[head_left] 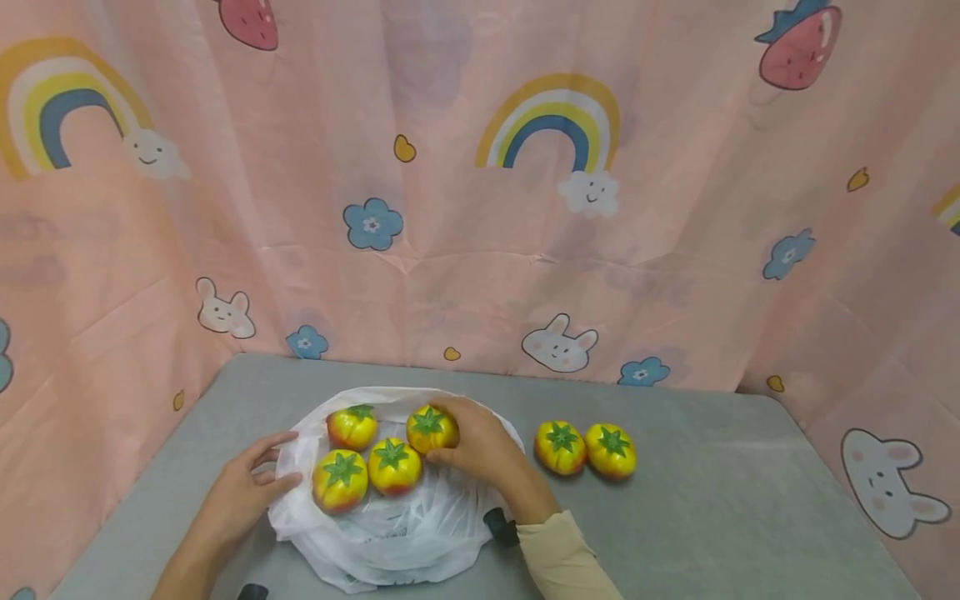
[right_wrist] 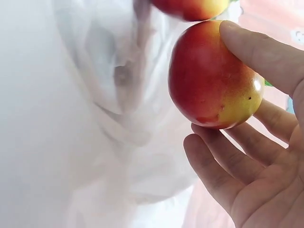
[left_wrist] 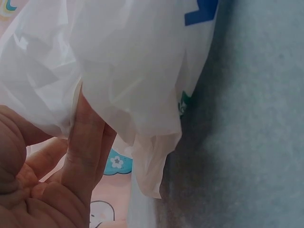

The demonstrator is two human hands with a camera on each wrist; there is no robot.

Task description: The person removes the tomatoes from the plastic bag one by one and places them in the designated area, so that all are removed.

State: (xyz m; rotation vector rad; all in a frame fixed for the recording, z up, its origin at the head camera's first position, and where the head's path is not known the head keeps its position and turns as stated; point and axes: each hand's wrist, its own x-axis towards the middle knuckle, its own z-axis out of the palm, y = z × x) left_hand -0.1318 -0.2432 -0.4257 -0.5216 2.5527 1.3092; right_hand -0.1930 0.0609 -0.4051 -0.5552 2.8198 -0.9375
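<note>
A white plastic bag point(head_left: 405, 542) lies spread open on the table. Several glossy yellow-red tomato-like fruits with green star-shaped tops sit in its mouth, one at the front left point(head_left: 341, 482). My right hand point(head_left: 476, 442) grips the fruit at the back right point(head_left: 432, 429), thumb on one side and fingers around the other. From below, the right wrist view shows that fruit's red underside point(right_wrist: 213, 76), with another fruit point(right_wrist: 190, 7) right beside it. At the bag's left rim, my left hand point(head_left: 243, 483) holds the thin plastic point(left_wrist: 128, 61) between thumb and fingers.
Two more such fruits, one point(head_left: 560, 447) beside the other point(head_left: 611, 452), rest on the grey table point(head_left: 720, 500) to the right of the bag. A pink patterned curtain point(head_left: 450, 283) hangs behind the table and along its sides.
</note>
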